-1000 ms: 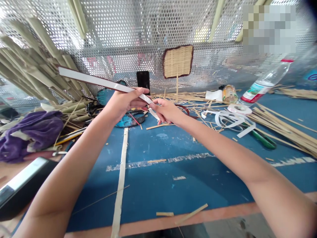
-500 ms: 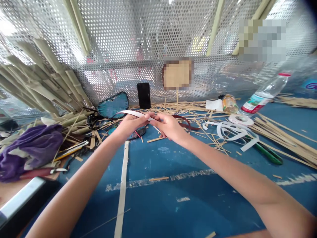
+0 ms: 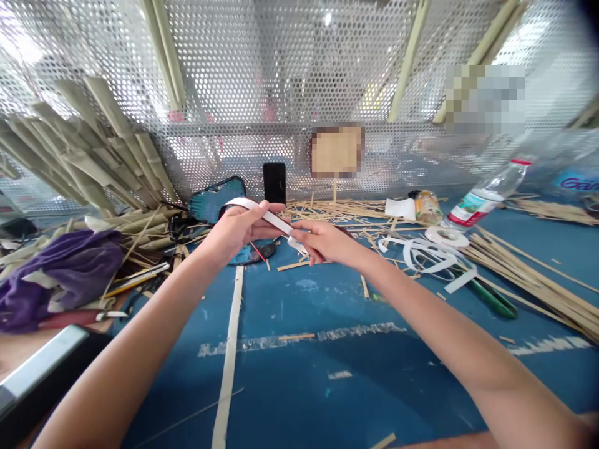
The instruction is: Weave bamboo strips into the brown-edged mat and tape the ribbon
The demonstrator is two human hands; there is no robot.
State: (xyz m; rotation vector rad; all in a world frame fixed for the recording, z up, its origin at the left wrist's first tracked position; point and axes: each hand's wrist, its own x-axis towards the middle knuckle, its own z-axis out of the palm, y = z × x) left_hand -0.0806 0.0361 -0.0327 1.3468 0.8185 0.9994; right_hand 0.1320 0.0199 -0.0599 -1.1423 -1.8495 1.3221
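Observation:
Both hands are raised over a blue table (image 3: 327, 349). My left hand (image 3: 234, 227) is closed on a thin white strip (image 3: 276, 221), thumb on top. The strip curls over the hand at its left end and runs down to the right. My right hand (image 3: 322, 242) pinches the strip's lower right end. A long pale bamboo slat (image 3: 229, 362) lies on the table below the hands.
Bamboo slats (image 3: 84, 149) lean at the left by a purple cloth (image 3: 60, 271). Splints (image 3: 533, 277), white tape curls (image 3: 433, 252), a tape roll (image 3: 447, 236), green-handled pliers (image 3: 493, 299), a bottle (image 3: 486, 190), a jar (image 3: 428, 206) and a phone (image 3: 274, 182) lie near the mesh wall.
A second ago the strip stuck out straight, up to the left. Now its left end curls over my left hand. The hands sank, then lifted slightly.

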